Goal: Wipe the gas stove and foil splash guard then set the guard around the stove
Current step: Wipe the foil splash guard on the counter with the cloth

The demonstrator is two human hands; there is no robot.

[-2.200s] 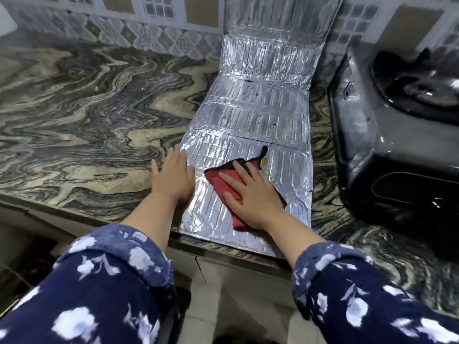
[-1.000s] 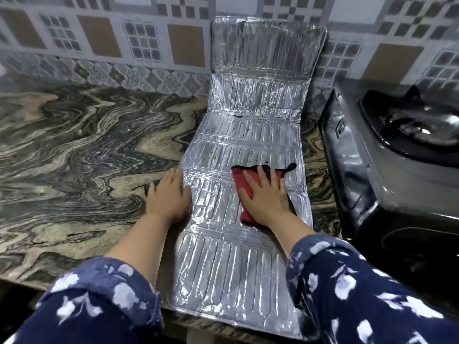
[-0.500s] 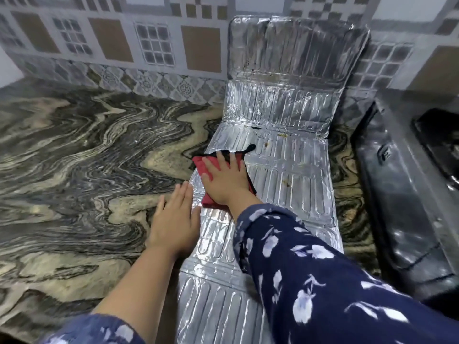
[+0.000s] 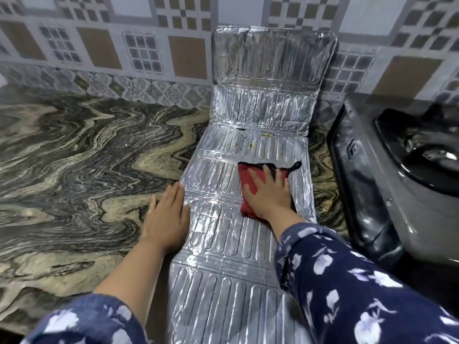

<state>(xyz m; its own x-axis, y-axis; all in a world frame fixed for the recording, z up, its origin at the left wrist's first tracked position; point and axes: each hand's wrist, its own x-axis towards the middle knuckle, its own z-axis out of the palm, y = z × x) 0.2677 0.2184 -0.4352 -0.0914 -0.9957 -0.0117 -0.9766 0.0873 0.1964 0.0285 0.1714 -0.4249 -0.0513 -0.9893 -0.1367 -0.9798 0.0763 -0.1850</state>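
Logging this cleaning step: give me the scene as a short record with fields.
surface: swirl-patterned stone counter
foil splash guard: unfolded flat on the counter, far panels propped against the tiled wall
left hand: flat, palm down on the guard's left edge
right hand: pressing a red cloth on the guard
dirt: specks on the far panels
gas stove: right of the guard, not surrounded yet

Two arms enter from the 6 o'clock edge, each in a dark navy sleeve printed with white and pale blue flower shapes. The left sleeve (image 4: 82, 321), at about 7 o'clock, ends well short of the wrist, leaving the forearm bare. The right sleeve (image 4: 347, 281), at about 5 o'clock, is loose and reaches nearer the wrist. Both hands, the left hand (image 4: 166, 217) and right hand (image 4: 269, 194), are bare, with no rings or bangles visible.
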